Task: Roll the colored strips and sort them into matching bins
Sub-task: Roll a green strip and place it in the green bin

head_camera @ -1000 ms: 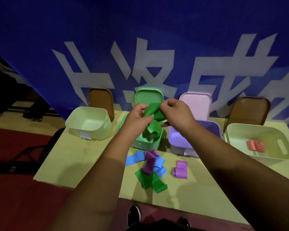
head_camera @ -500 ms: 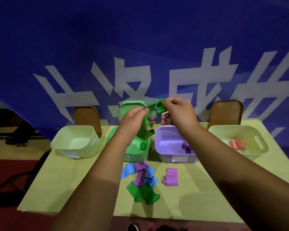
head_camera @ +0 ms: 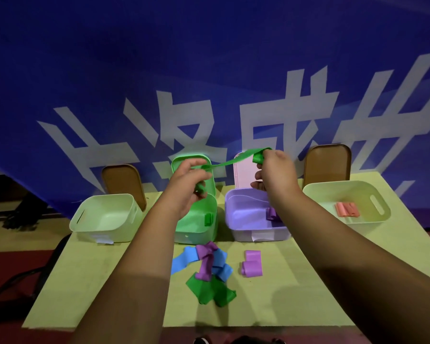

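Left hand (head_camera: 188, 181): I log it closed, fingers curled round one end of the green strip (head_camera: 224, 163), with a short green tail showing below the fist. Right hand (head_camera: 274, 170): thumb and forefinger pinched shut on the other end, where the strip is folded into a small wad; the remaining fingers are loosely bent. The strip runs taut between both hands, raised above the green bin (head_camera: 196, 219) and the purple bin (head_camera: 253, 217). Green bin: one green roll visible against its inner wall. Purple bin: one purple roll, partly hidden behind my right forearm. Pale bin at far right (head_camera: 348, 202): red rolled strips inside. Pale bin at far left (head_camera: 104, 217): contents I cannot make out. On the bench (head_camera: 85, 281), near the front edge: a tangle of blue, purple and green strips (head_camera: 205, 271), and just beside it a purple roll (head_camera: 251, 264).
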